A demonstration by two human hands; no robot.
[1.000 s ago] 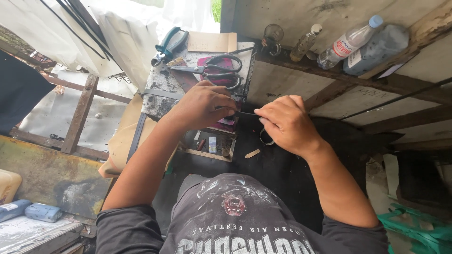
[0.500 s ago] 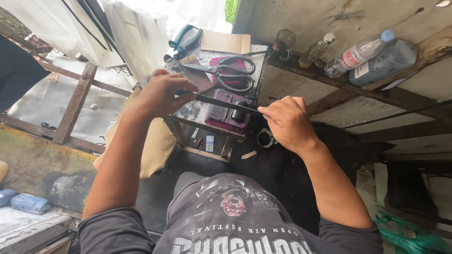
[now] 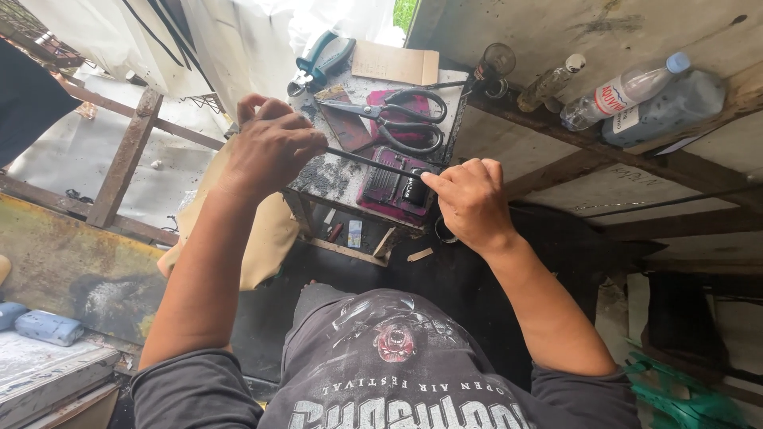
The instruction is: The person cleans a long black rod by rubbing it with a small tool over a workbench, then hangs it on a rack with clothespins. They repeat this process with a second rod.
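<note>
Strip: thin, dark, stretched taut between my two hands above the small stand. My right hand pinches one end; my left hand is clenched around the other. Under it lies a maroon block. Beyond: scissors, blue-handled pliers, card. On the far ledge to the right, bottles.

Large scissors lie on the small worn bench, beside blue-handled pliers and a cardboard piece. Two clear plastic bottles rest on a wooden ledge; the small glass object nearby may be a jar.
</note>
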